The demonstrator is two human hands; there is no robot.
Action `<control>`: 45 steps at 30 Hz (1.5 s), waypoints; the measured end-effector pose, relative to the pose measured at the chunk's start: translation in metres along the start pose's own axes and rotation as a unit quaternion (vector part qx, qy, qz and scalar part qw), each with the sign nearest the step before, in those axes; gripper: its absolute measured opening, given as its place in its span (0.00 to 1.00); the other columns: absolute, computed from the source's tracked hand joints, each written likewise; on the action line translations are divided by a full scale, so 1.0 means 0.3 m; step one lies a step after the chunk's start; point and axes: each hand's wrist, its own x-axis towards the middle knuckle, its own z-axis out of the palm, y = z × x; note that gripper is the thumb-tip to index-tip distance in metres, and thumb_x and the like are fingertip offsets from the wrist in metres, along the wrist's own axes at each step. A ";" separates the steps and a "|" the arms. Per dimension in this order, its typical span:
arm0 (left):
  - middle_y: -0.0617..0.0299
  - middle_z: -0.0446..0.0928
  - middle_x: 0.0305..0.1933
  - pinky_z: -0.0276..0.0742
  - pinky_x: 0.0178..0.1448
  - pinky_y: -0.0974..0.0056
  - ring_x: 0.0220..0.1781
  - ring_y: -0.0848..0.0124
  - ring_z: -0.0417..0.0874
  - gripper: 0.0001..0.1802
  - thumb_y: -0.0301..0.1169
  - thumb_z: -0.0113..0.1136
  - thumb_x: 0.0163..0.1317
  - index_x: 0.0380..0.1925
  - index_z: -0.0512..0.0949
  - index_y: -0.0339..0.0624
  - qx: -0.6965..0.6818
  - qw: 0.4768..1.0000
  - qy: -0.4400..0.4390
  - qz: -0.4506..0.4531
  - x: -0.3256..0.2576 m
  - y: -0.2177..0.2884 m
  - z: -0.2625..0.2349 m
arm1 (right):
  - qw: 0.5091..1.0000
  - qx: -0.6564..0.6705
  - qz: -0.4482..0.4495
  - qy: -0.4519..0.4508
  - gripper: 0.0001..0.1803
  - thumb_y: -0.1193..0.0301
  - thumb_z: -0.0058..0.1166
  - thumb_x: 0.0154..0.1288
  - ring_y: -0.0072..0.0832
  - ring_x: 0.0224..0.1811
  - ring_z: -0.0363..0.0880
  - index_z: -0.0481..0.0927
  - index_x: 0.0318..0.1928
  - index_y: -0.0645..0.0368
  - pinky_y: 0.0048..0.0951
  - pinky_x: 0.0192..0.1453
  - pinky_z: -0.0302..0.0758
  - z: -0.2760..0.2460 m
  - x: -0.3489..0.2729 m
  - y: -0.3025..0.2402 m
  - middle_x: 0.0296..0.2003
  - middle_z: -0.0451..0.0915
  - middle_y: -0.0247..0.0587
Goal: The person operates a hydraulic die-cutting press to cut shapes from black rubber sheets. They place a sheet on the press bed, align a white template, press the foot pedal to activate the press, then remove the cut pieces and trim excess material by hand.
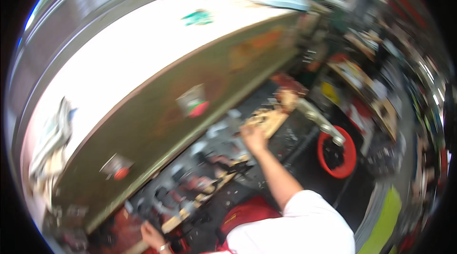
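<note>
The whole picture is smeared by motion. My right hand (253, 138) reaches out from a white sleeve and rests against the near edge of a pale wooden block (267, 119) on a dark, cluttered machine bed (223, 145); blur hides its fingers. My left hand (151, 235), with a band at the wrist, is at the lower edge and closes on the near end of a long wooden strip (202, 198). That strip runs diagonally up toward my right forearm. A red apron (247, 216) shows below my chest.
A long bench with a white top (143, 49) and an olive-brown side (190, 83) runs along the left. To the right are a metal lever (321, 122), a red bucket (339, 155) on the floor, crowded shelves (376, 97) and a yellow-green sheet (386, 220). Crumpled cloth (51, 137) lies far left.
</note>
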 end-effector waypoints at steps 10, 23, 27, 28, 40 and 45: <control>0.39 0.79 0.32 0.74 0.37 0.52 0.32 0.46 0.79 0.19 0.39 0.52 0.69 0.35 0.79 0.30 0.053 0.998 0.006 0.023 -0.229 0.039 -0.136 | 0.995 0.012 -0.080 0.060 0.15 0.60 0.59 0.59 0.48 0.40 0.80 0.81 0.41 0.56 0.45 0.45 0.75 -0.110 -0.114 0.116 0.33 0.82 0.50; 0.50 0.76 0.35 0.73 0.42 0.57 0.35 0.59 0.76 0.14 0.27 0.55 0.61 0.47 0.76 0.36 0.005 0.992 -0.125 -0.004 -0.335 0.168 -0.178 | 0.877 0.054 -0.386 -0.280 0.55 0.59 0.70 0.35 0.66 0.63 0.53 0.60 0.67 0.58 0.52 0.68 0.59 0.337 -0.847 -0.243 0.62 0.48 0.74; 0.55 0.75 0.34 0.74 0.42 0.55 0.38 0.54 0.77 0.14 0.30 0.62 0.56 0.44 0.78 0.46 0.105 0.986 -0.114 0.067 -0.375 0.193 -0.203 | 0.866 0.095 -0.441 -0.214 0.54 0.69 0.68 0.32 0.66 0.64 0.51 0.60 0.67 0.55 0.52 0.67 0.58 0.314 -0.881 -0.183 0.61 0.51 0.71; 0.55 0.75 0.33 0.74 0.41 0.55 0.37 0.55 0.77 0.14 0.30 0.62 0.56 0.44 0.78 0.46 0.102 0.985 -0.126 0.053 -0.379 0.210 -0.227 | 0.881 0.082 -0.385 -0.263 0.55 0.70 0.69 0.31 0.61 0.66 0.50 0.60 0.67 0.56 0.49 0.69 0.57 0.284 -0.883 -0.190 0.62 0.52 0.68; 0.54 0.77 0.17 0.75 0.28 0.57 0.20 0.59 0.81 0.23 0.45 0.49 0.69 0.25 0.77 0.36 -0.221 0.912 -0.345 -0.029 -0.466 0.520 -0.043 | 0.724 0.463 -0.016 -0.510 0.49 0.82 0.61 0.47 0.32 0.48 0.76 0.51 0.70 0.58 0.30 0.53 0.75 0.060 -0.791 -0.156 0.51 0.73 0.52; 0.55 0.77 0.15 0.77 0.26 0.58 0.17 0.63 0.81 0.26 0.44 0.46 0.71 0.21 0.75 0.32 -0.134 0.897 -0.410 -0.098 -0.475 0.474 -0.077 | 0.650 0.579 0.083 -0.485 0.43 0.80 0.60 0.50 0.32 0.47 0.77 0.57 0.68 0.60 0.29 0.55 0.73 0.028 -0.746 -0.183 0.49 0.75 0.51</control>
